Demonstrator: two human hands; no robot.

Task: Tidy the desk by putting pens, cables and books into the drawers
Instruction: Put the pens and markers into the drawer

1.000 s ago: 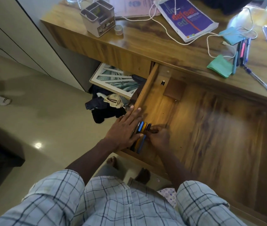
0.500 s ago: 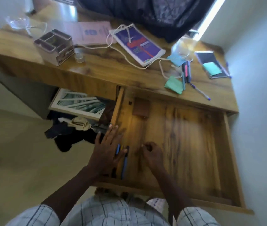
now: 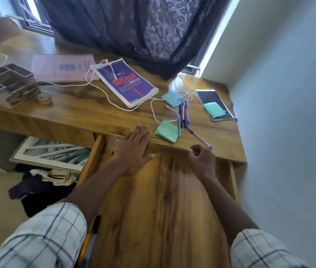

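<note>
Left hand (image 3: 134, 146) flat, fingers straight, braced on desk (image 3: 87, 113) edge. Right hand (image 3: 201, 159) curled, empty, beside loose pen (image 3: 199, 138), probably the next pick. Drawer (image 3: 163, 200) open below.

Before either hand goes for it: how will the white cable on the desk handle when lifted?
Probably floppy: the white cable lies in loose loops, so it should sag and trail. It runs over the purple book and the blue note beside the pens, so a pull may drag the note. Looks thin, likely light.
</note>
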